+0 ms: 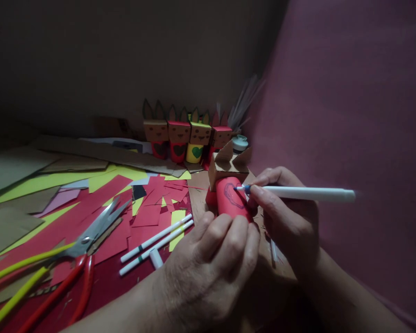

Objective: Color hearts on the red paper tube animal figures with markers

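A red paper tube (229,196) with a dark heart outline drawn on it lies against a cardboard box head (217,169) with two pointed ears. My left hand (218,263) is closed round the near end of the tube. My right hand (284,203) pinches a white marker (308,193) near its blue front end. The marker's tip touches the tube at the right part of the heart outline. Two more white markers (156,238) and a white cap (156,259) lie left of my left hand.
Several box-headed animal figures (199,134) stand at the back, with a pale green-lidded jar (240,143) to their right. Two open scissors (86,240), red and yellow handled, lie left among paper scraps (149,208) and cardboard strips (107,155).
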The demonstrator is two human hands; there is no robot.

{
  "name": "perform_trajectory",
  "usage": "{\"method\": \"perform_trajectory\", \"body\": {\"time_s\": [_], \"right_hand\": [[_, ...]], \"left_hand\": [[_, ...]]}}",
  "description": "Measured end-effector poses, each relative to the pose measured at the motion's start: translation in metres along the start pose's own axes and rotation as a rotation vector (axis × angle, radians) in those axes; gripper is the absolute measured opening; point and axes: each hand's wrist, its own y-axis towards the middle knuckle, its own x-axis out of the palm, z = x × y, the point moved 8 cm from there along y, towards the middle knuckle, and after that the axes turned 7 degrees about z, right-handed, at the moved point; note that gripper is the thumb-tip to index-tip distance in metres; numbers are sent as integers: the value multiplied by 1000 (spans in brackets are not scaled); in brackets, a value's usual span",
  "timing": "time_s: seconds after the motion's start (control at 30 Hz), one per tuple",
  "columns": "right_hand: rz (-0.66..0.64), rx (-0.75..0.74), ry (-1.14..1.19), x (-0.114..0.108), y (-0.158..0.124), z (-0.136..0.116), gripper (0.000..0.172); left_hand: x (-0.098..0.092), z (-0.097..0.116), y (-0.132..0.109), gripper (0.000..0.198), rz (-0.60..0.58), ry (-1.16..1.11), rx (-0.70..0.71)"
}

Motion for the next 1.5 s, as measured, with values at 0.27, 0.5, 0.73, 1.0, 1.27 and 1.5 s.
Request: {"method": "perform_trajectory", "body": {"time_s": [0.27,0.5,0.73,1.0,1.27,1.5], "right_hand": [[24,8,-44,1,1,1,9],[15,-35,-107,3,2,-3,7],[13,-14,-54,1,2,0,8],[10,-43,-149,1,-1,-3,7],[27,-26,-157,0,0,-3,7],[-19,-54,-208,2,-1,-4,8]], "left_hand": [[0,0,-2,38,10,9,18],[-1,1,-1,38,39,7,32],[-2,1,-1,37,23,-1,6],[-2,0,-1,38,45,14,31],[-5,1,2,38,43,14,37],[-1,1,-2,36,40,7,33]]}}
